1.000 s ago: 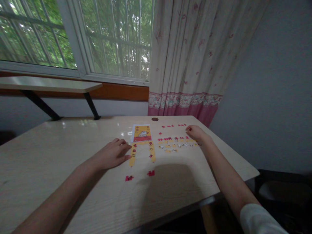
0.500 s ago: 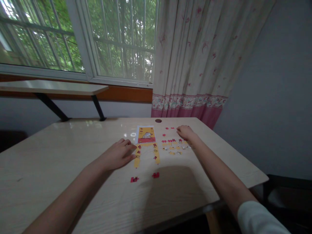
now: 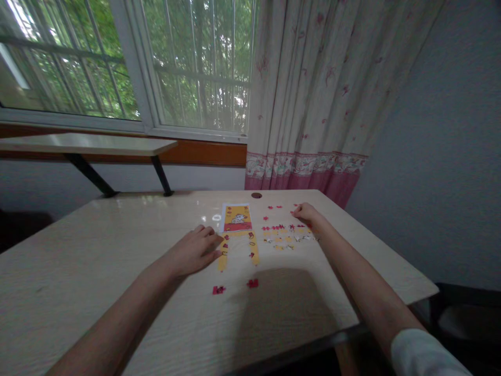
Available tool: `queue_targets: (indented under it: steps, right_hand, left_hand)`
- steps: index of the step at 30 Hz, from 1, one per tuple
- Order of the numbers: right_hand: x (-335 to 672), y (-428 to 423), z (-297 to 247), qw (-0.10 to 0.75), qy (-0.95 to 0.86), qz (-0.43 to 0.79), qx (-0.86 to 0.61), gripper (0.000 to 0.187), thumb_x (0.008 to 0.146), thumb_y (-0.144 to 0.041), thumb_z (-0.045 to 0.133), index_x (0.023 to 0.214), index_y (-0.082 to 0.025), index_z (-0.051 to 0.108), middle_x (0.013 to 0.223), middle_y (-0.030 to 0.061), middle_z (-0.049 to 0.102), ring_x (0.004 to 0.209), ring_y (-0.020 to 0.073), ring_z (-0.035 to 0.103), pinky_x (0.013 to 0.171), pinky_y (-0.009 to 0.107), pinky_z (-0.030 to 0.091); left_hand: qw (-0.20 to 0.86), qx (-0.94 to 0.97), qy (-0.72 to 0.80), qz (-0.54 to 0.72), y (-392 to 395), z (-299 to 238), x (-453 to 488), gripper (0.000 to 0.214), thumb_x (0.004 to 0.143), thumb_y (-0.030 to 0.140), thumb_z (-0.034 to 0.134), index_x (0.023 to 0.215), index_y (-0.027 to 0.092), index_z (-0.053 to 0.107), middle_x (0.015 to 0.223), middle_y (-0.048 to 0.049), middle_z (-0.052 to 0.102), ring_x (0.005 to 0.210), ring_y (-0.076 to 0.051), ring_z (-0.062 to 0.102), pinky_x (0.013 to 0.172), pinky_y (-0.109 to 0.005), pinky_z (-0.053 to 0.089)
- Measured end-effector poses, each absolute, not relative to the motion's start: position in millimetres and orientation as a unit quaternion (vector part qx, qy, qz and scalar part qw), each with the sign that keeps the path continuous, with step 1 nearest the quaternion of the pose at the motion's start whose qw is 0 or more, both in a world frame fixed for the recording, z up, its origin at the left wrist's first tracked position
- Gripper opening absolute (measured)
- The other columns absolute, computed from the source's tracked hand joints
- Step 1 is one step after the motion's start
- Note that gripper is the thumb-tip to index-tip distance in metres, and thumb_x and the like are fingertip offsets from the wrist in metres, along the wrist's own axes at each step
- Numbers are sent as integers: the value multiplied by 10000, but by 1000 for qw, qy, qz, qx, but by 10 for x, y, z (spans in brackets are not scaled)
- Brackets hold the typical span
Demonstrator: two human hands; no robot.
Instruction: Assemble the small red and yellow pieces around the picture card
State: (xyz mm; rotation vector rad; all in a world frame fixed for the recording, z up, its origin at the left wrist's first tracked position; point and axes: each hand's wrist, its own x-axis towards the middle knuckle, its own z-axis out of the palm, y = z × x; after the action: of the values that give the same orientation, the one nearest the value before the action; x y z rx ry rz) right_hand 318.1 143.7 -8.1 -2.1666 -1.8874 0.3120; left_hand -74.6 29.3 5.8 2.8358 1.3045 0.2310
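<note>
My left hand (image 3: 200,249) rests on the table with its fingers apart, fingertips beside the left yellow strip (image 3: 222,262) of joined jigsaw pieces. A second yellow strip (image 3: 255,256) runs down on the right, and a yellow row joins both at the top. Above them lies a picture card (image 3: 238,217) with a white animal on yellow and red. My right hand (image 3: 308,213) is closed at the far right, a small red puzzle piece (image 3: 292,212) at its pinched fingertips. Rows of loose red, yellow and white pieces (image 3: 279,239) lie left of and below this hand.
Two red corner pieces, a left one (image 3: 218,290) and a right one (image 3: 253,283), lie nearer to me on the table (image 3: 97,271). A raised shelf (image 3: 90,143) stands at the back left. Behind the table hang curtains (image 3: 305,104) beside a barred window.
My right hand has shifted slightly, uncovering a red piece behind it, and a red piece now shows at its fingertips. My left hand stays by the yellow strip. The view has shifted a little.
</note>
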Motion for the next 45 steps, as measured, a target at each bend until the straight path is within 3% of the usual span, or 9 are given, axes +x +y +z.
queue_targets:
  steps: [6, 11, 15, 19, 27, 38, 45]
  right_hand:
    - [3166, 1381, -63, 183, -658, 149, -715, 54, 671, -133, 648, 627, -120, 677, 555, 22, 619, 574, 119, 564, 542, 200, 381]
    - [3062, 1277, -78, 251, -678, 147, -675, 16, 669, -108, 639, 670, -124, 636, 653, 41, 642, 623, 115, 554, 572, 205, 385]
    - [2760, 1116, -176, 337, -698, 260, -575, 156, 720, -254, 655, 820, -140, 616, 676, 11, 623, 561, 89, 526, 525, 200, 388]
    - [2292, 822, -186, 415, -691, 422, -414, 318, 637, -376, 745, 805, -153, 591, 664, -15, 589, 585, 87, 536, 550, 213, 420]
    - [1764, 270, -50, 377, -707, 503, -324, 281, 702, -382, 724, 828, -154, 619, 685, -11, 603, 604, 90, 551, 598, 241, 449]
    - [1747, 209, -23, 397, -708, 481, -331, 320, 701, -425, 726, 842, -153, 634, 675, -13, 592, 594, 88, 542, 567, 235, 439]
    - [1742, 197, -27, 389, -736, 457, -314, 385, 743, -355, 695, 1077, -172, 647, 737, -5, 614, 619, 90, 539, 585, 240, 449]
  left_hand:
    - [5, 907, 411, 94, 294, 45, -743, 364, 890, 391, 434, 1115, 186, 634, 1003, -113, 574, 954, -256, 498, 847, -388, 419]
    - [18, 910, 398, 119, 261, 79, -703, 355, 892, 375, 446, 1122, 183, 636, 994, -111, 587, 946, -248, 508, 846, -389, 430]
    - [75, 902, 380, 192, 212, 99, -622, 329, 893, 384, 465, 1087, 193, 651, 1019, -103, 610, 982, -241, 522, 867, -387, 435]
    - [159, 867, 388, 269, 149, 107, -485, 271, 865, 352, 505, 979, 184, 685, 971, -87, 651, 937, -215, 558, 842, -360, 445]
    - [297, 777, 433, 347, 90, 61, -312, 226, 790, 348, 562, 792, 172, 703, 738, -39, 654, 673, -150, 526, 645, -279, 417]
    - [358, 735, 423, 391, 57, 51, -225, 188, 731, 333, 604, 729, 159, 675, 649, -15, 616, 609, -125, 495, 596, -251, 391]
    - [401, 711, 398, 418, 62, 43, -208, 199, 717, 349, 611, 685, 152, 625, 636, -7, 599, 595, -115, 495, 588, -246, 396]
